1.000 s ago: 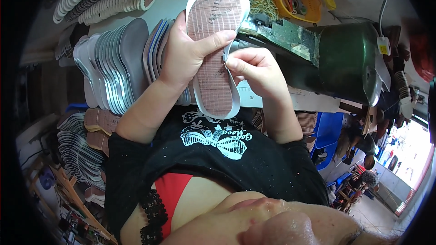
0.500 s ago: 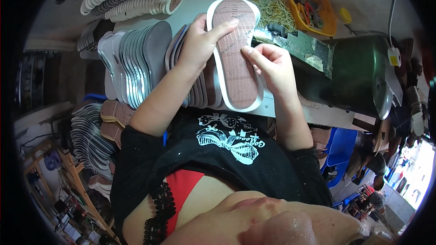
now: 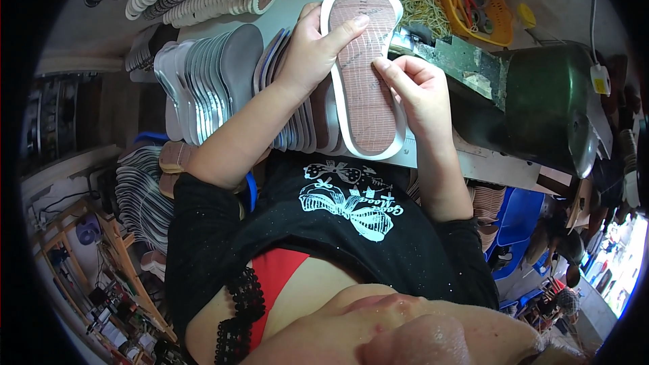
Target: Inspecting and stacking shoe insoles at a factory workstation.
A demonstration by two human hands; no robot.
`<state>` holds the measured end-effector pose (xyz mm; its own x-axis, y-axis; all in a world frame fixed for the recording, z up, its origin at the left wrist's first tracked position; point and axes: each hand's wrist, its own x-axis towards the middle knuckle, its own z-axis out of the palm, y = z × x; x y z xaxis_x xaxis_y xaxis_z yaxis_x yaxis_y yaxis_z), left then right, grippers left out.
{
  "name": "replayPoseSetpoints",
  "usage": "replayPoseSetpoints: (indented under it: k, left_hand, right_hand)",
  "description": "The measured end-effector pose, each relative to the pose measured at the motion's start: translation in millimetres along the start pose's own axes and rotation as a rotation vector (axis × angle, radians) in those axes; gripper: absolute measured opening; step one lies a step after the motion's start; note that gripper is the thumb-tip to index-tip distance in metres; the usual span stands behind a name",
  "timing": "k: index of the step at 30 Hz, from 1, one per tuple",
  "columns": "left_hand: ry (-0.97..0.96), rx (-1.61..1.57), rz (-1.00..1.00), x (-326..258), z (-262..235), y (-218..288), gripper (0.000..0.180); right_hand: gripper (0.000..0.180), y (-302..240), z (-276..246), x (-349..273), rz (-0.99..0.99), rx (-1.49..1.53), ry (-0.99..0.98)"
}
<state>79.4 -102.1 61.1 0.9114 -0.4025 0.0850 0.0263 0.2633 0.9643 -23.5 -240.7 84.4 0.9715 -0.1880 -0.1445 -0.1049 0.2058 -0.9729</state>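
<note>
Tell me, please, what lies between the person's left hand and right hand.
In the head view, a brown, white-edged sole lies there: the left hand holds it, thumb on its face, and the right hand is at its right edge.

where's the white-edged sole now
In the head view, the white-edged sole is above centre, held in the left hand, with the right hand at its right edge and green machine further right.

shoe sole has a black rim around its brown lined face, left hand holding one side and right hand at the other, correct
Not quite: the head view shows a white rim, not a black one, around the brown lined face of the shoe sole. The left hand does hold one side, with the right hand at the other.
</note>
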Motion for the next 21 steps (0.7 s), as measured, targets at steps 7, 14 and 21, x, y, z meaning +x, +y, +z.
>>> replayPoseSetpoints:
  k: [7,14,21]
  left_hand:
    - [0.029,0.093,0.05,6,1,-7,0.036]
    - [0.024,0.14,0.091,12,1,-8,0.035]
    - [-0.021,0.22,0.104,16,-5,-12,0.036]
  right_hand:
    - [0.023,1,-3,1,0.003,-0.001,0.023]
    - [0.024,3,-3,4,-0.018,-0.004,0.048]
    - [0.023,9,-4,7,-0.037,0.004,0.041]
